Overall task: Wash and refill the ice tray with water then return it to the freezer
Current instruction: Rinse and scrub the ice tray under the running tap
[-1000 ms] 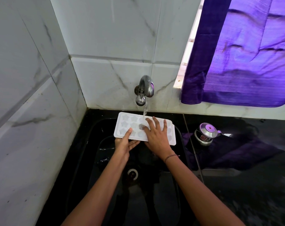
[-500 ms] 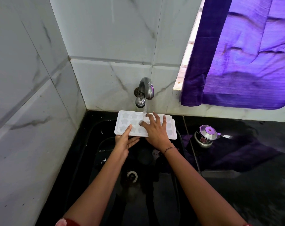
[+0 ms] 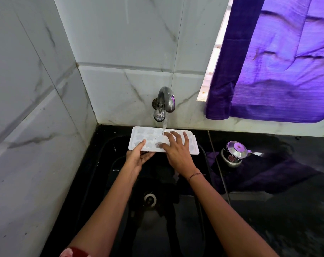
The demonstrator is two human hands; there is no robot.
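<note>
A white ice tray (image 3: 148, 136) with star-shaped cells is held level over the black sink (image 3: 120, 182), under the metal tap (image 3: 164, 103). A stream of water (image 3: 164, 127) falls from the tap onto the tray's middle. My left hand (image 3: 137, 158) grips the tray's near left edge, thumb on top and fingers beneath. My right hand (image 3: 177, 151) lies flat on the tray's right half with fingers spread, covering several cells beside the stream.
The sink drain (image 3: 150, 200) sits below my arms. A steel pot with a lid (image 3: 234, 153) stands on the black counter (image 3: 287, 210) to the right. A purple curtain (image 3: 277, 62) hangs over the window. Marble-tiled walls close in the left and back.
The tray has shifted slightly back toward the wall under the tap. My right hand's fingers have slid over the tray's cells. My left hand keeps its hold.
</note>
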